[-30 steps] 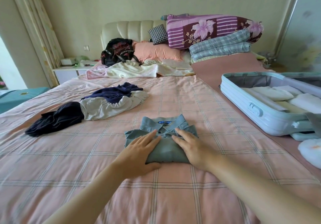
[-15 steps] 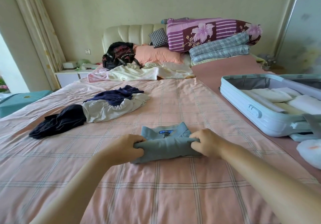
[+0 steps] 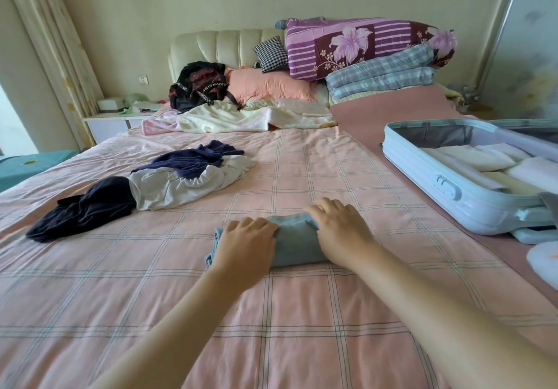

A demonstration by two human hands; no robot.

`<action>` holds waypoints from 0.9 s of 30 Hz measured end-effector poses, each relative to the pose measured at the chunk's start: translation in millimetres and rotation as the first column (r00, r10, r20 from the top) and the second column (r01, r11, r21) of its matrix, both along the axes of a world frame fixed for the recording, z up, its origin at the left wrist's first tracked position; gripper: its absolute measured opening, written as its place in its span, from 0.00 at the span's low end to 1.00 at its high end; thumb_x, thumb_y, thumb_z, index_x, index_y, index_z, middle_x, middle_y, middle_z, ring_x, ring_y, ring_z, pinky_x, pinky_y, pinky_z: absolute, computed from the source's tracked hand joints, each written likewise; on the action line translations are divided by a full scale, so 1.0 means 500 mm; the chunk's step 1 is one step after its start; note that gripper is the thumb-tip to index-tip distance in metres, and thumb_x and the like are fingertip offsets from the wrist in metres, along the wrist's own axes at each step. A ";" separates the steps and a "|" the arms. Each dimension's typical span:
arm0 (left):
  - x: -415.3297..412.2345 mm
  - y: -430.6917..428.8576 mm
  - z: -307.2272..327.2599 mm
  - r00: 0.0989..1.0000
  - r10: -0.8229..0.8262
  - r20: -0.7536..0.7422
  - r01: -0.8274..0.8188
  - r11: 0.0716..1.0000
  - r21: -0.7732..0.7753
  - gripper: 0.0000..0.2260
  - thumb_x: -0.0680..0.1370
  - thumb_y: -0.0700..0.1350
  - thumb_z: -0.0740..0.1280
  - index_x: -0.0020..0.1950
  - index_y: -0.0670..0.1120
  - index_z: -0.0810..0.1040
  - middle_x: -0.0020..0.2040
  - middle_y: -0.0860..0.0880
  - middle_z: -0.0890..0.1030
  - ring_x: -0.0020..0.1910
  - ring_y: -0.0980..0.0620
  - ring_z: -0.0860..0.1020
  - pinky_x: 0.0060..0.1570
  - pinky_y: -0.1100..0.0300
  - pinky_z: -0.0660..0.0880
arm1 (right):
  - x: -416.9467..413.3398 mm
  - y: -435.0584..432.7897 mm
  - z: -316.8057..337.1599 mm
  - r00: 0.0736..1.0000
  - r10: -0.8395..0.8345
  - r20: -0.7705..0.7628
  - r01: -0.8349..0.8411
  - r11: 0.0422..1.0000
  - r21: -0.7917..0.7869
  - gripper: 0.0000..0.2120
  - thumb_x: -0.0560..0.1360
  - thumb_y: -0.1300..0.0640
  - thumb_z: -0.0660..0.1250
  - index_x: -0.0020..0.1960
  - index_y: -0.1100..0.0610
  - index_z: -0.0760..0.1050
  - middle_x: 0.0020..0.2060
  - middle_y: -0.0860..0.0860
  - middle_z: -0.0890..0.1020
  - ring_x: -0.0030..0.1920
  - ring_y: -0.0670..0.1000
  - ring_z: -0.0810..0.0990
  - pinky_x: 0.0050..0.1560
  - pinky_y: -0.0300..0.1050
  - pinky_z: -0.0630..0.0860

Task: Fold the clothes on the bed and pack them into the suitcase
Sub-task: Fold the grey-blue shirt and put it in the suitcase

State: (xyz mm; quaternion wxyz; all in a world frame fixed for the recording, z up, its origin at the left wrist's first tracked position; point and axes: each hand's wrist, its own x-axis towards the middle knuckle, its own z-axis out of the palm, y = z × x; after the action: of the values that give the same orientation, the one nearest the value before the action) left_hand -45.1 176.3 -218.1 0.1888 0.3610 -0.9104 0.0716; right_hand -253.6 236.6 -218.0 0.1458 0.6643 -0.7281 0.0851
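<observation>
- The folded blue shirt [image 3: 297, 243] lies as a compact bundle on the bed [image 3: 302, 328], about midway between its left and right edges and closer to the foot than to the headboard.
- The left hand [image 3: 244, 246] lies palm down on the bundle's left end, fingers close together and lightly bent, pressing the cloth from above rather than pinching it.
- The right hand [image 3: 338, 231] lies palm down on the bundle's right end, its fingers a little spread and reaching over the far edge.
- The pale blue suitcase [image 3: 422, 183] lies open at the bed's right edge, well apart from the shirt, with folded white and cream pieces inside.
- Towards the left edge lies a loose heap: a dark garment [image 3: 87, 207] touching a white garment [image 3: 181, 189], with a navy garment [image 3: 196, 159] on top of the white one.
- At the head end sit a black backpack [image 3: 199, 89], a peach pillow [image 3: 265, 86] and stacked quilts [image 3: 362, 44].
</observation>
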 end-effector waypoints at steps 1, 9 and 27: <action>-0.004 0.005 -0.008 1.000 0.016 0.012 -0.016 0.999 0.036 0.22 0.78 0.55 0.48 0.66 0.54 0.74 0.64 0.55 0.77 0.62 0.50 0.74 0.63 0.53 0.66 | 0.004 0.000 -0.001 0.998 -0.003 0.068 0.000 0.999 0.046 0.31 0.76 0.58 0.61 0.78 0.52 0.58 0.72 0.52 0.67 0.68 0.56 0.69 0.64 0.52 0.67; 0.045 -0.118 0.026 0.984 0.169 0.057 -0.178 0.960 0.217 0.16 0.80 0.62 0.57 0.54 0.56 0.80 0.51 0.55 0.83 0.55 0.51 0.77 0.59 0.55 0.60 | -0.044 -0.033 0.001 0.905 -0.085 0.417 0.075 0.996 0.040 0.09 0.81 0.51 0.62 0.57 0.54 0.77 0.56 0.52 0.75 0.58 0.56 0.75 0.57 0.48 0.70; -0.067 -0.130 -0.051 0.995 0.069 0.073 -0.086 0.962 0.261 0.33 0.75 0.65 0.38 0.79 0.59 0.57 0.75 0.58 0.66 0.74 0.53 0.64 0.72 0.49 0.59 | -0.022 -0.144 -0.049 0.989 0.147 0.022 -0.137 0.958 -0.253 0.19 0.76 0.59 0.55 0.60 0.57 0.80 0.61 0.58 0.79 0.59 0.61 0.79 0.59 0.55 0.75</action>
State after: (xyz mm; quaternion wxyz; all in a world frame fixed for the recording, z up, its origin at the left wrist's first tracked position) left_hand -78.5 111.2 -243.6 0.1074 0.4157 -0.9026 -0.0315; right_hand -264.4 164.7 -242.5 0.2074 0.6892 -0.6649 0.1998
